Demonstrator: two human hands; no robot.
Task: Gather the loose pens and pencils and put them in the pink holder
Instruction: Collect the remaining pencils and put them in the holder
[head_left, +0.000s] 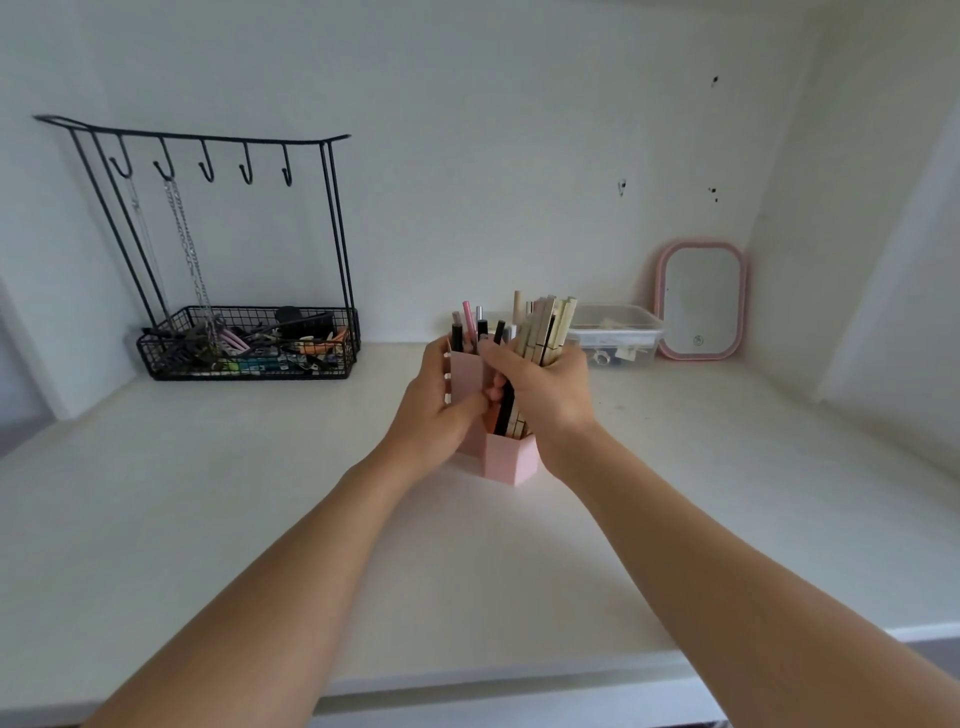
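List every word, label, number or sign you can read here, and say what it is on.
No readable text anywhere.
Mirror: a small round symbol low on the glass, too small to read.
Pens gripped by the right hand over the holder: no legible print.
Clear box: contents blurred, nothing legible.

The holder (511, 460) was mostly hidden behind the left hand (441, 400) and right hand (545, 392); only its near base and part of its left wall showed. The lower ends of the pens (545, 327) in the right hand were covered by its fingers, so whether they reached the holder's floor could not be told. The clutter in the far-left basket (249, 345) was too small to sort out, as were the contents of the far box (615, 332). Both forearms were cut off by the bottom edge.
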